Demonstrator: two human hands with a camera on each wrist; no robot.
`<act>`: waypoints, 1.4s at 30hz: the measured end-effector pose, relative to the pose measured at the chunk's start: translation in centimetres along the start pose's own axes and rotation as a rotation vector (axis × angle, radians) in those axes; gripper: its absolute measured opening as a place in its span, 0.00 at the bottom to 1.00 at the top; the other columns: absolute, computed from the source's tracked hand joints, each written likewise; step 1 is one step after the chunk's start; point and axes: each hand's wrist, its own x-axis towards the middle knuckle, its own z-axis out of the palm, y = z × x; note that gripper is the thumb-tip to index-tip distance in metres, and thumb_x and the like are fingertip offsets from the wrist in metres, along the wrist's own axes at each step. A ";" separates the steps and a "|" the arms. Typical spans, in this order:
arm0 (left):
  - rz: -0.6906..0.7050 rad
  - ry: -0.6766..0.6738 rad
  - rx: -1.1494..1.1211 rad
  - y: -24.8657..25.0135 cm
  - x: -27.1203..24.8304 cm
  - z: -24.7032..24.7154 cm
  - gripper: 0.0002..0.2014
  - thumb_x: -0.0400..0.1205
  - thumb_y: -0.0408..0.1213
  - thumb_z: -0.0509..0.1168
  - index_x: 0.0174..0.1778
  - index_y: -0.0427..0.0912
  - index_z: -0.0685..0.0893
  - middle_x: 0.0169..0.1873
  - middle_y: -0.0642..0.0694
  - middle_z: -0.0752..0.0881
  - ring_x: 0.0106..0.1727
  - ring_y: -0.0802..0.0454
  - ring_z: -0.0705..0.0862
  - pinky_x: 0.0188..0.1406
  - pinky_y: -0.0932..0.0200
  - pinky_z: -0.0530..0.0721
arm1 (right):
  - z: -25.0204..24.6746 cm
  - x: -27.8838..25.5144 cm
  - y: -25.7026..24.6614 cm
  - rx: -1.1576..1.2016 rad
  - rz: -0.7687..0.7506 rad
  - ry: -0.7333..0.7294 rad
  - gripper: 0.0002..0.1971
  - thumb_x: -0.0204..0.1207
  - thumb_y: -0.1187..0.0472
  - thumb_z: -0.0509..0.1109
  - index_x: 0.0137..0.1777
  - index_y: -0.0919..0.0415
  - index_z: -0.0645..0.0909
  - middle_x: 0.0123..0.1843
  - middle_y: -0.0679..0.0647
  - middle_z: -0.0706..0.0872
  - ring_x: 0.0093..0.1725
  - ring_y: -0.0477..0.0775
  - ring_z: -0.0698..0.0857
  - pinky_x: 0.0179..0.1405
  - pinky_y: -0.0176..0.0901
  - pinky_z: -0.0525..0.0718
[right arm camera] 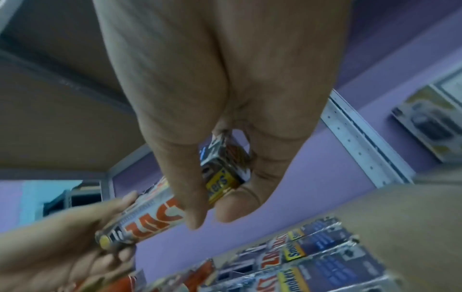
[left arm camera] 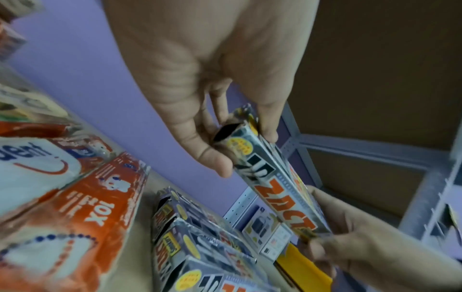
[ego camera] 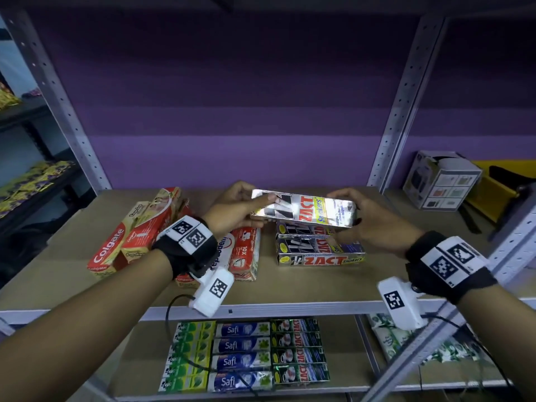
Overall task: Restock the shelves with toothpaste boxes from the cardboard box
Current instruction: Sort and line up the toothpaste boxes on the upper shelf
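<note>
Both hands hold one silver Zact box (ego camera: 303,211) by its ends, left hand (ego camera: 232,211) pinching the left end, right hand (ego camera: 369,224) curled round the right, just above the Zact stack (ego camera: 320,249) on the shelf (ego camera: 290,288) beside the Colgate boxes (ego camera: 136,236).

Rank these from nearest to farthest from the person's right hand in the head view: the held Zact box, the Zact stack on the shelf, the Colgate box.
1. Held Zact box: gripped by the right hand at its right end.
2. Zact stack: just below, on the shelf.
3. Colgate box: far left of the shelf.
</note>
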 end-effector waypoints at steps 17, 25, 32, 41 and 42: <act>0.111 -0.347 1.021 -4.2 -3.8 4.4 0.33 0.67 0.62 0.77 0.67 0.56 0.80 0.58 0.57 0.83 0.56 0.58 0.82 0.51 0.61 0.80 | -0.2 -2.8 5.7 -0.644 0.176 -0.196 0.26 0.62 0.57 0.84 0.59 0.38 0.80 0.51 0.44 0.83 0.41 0.41 0.81 0.48 0.40 0.83; 0.194 -0.387 1.135 -5.1 -4.3 5.2 0.33 0.70 0.57 0.77 0.70 0.51 0.78 0.63 0.54 0.81 0.63 0.56 0.80 0.63 0.55 0.82 | 0.1 -2.4 5.8 -0.728 0.197 -0.261 0.28 0.62 0.47 0.84 0.62 0.41 0.81 0.57 0.43 0.82 0.52 0.46 0.83 0.49 0.39 0.82; 0.242 -0.400 1.082 -5.6 -4.0 4.9 0.30 0.74 0.55 0.75 0.72 0.58 0.77 0.64 0.58 0.78 0.63 0.60 0.77 0.63 0.59 0.78 | -1.0 2.6 3.4 -0.741 0.138 -0.155 0.14 0.74 0.35 0.70 0.49 0.42 0.84 0.53 0.40 0.84 0.54 0.47 0.82 0.61 0.44 0.80; 0.234 -0.386 1.118 -5.4 -3.6 5.1 0.31 0.72 0.56 0.76 0.71 0.55 0.80 0.64 0.54 0.81 0.63 0.56 0.78 0.58 0.60 0.77 | 1.3 13.7 5.4 -0.884 0.220 -0.193 0.30 0.84 0.45 0.61 0.84 0.49 0.61 0.84 0.54 0.66 0.79 0.60 0.70 0.77 0.50 0.68; 0.232 -0.385 1.111 -5.5 -3.6 5.1 0.31 0.72 0.56 0.77 0.71 0.56 0.80 0.64 0.55 0.81 0.61 0.57 0.78 0.56 0.62 0.76 | 1.6 14.3 5.6 -0.895 0.234 -0.210 0.31 0.84 0.45 0.61 0.85 0.49 0.59 0.85 0.53 0.64 0.81 0.59 0.68 0.79 0.49 0.66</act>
